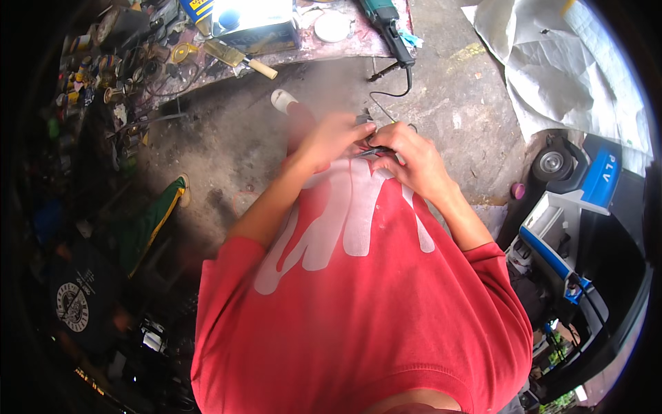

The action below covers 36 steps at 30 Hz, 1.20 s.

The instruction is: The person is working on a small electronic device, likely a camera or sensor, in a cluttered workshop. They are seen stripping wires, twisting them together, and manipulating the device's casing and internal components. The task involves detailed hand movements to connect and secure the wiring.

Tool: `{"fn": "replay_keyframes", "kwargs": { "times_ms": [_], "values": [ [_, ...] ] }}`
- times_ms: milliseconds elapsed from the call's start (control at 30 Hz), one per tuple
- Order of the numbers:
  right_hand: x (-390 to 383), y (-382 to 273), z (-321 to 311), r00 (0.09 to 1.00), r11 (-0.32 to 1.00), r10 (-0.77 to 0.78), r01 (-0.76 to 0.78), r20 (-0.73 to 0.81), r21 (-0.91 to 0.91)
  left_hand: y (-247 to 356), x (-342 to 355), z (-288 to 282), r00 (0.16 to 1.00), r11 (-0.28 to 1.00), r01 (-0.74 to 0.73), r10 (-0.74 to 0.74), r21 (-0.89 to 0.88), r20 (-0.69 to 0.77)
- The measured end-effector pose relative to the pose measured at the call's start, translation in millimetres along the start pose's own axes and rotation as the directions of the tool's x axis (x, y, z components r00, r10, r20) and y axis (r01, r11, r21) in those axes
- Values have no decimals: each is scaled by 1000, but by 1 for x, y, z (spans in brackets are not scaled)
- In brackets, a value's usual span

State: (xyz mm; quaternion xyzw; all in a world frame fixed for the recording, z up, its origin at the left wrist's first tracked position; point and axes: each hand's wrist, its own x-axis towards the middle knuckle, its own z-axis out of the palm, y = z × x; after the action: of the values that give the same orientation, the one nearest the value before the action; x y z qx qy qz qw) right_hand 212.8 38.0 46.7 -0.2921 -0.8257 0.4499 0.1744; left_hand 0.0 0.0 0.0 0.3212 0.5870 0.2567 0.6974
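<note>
Both my hands meet in front of my waist, at the hem of my red shirt (386, 297) with its pale drip-like print. My left hand (331, 143) has its fingers bent inward and is slightly blurred. Opposite it, my right hand (412, 157) is closed, thumb and fingers pinched together. Between them is a thin dark piece (372, 151), partly covered by my fingers; its kind cannot be made out. A thin dark cord runs down from a green power tool (380, 19) on the bench to behind my right hand.
A cluttered bench (314, 52) ahead bears a metal can (265, 36), a wooden-handled brush (238, 58) and a white lid (332, 26). At right are a crumpled silvery sheet (552, 76) and a blue-and-black wheeled machine (596, 179). Another person (89, 290) is at the left.
</note>
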Motion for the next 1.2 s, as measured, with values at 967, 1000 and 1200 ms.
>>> {"fn": "replay_keyframes", "kwargs": {
  "times_ms": [967, 1000, 1200],
  "values": [
    [-19, 4, 26, 831, 657, 451, -557, 327, 509, 1, -27, 9, 902, 974, -202, 226, 105, -367],
    [-9, -15, 16, 836, 699, 443, -548, 324, 460, 12, -29, 6, 902, 978, -141, 190, 152, -387],
    [-13, -20, 14, 887, 725, 400, -461, 233, 511, -15, -19, -26, 970, 963, -205, 177, -174, -165]
  ]
}}
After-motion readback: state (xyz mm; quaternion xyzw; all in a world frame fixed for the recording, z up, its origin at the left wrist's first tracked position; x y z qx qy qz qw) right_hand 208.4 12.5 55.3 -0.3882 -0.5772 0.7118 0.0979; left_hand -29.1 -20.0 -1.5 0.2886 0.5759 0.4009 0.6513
